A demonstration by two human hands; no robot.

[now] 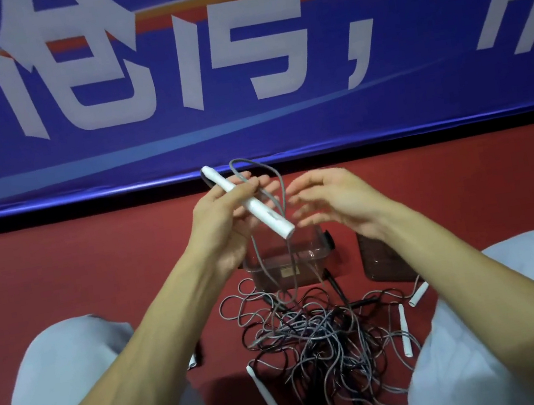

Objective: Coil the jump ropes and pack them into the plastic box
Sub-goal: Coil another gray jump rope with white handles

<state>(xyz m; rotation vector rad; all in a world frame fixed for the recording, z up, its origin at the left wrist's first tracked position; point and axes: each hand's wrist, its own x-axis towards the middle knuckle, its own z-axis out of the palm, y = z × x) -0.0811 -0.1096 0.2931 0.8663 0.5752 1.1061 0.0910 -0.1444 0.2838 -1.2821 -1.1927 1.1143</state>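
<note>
- In front of me a blue banner (247, 129) with large white characters hangs as a backdrop, and below it lies a red floor (60, 268).
- I see pale trouser knees (68, 364) on both sides at the bottom of the view.
- My left hand (223, 219) is raised and grips a white handle (252, 204), which tilts from upper left to lower right.
- A loop of grey rope (279, 183) arches over that hand's fingers, and its strands hang down towards the floor.
- My right hand (331, 203) is just beside the loop, blurred, with its fingers relaxed and spread and nothing in its grasp.
- The clear plastic box (303, 266) stands on the floor below both hands, with the hanging strands passing in front of it.
- A dark lid (385, 264) lies just right of the box.
- A tangle of grey and black ropes (316, 333) sits on the floor between the knees, nearer me than the box.
- Loose white handles (265, 393) lie around the tangle.
</note>
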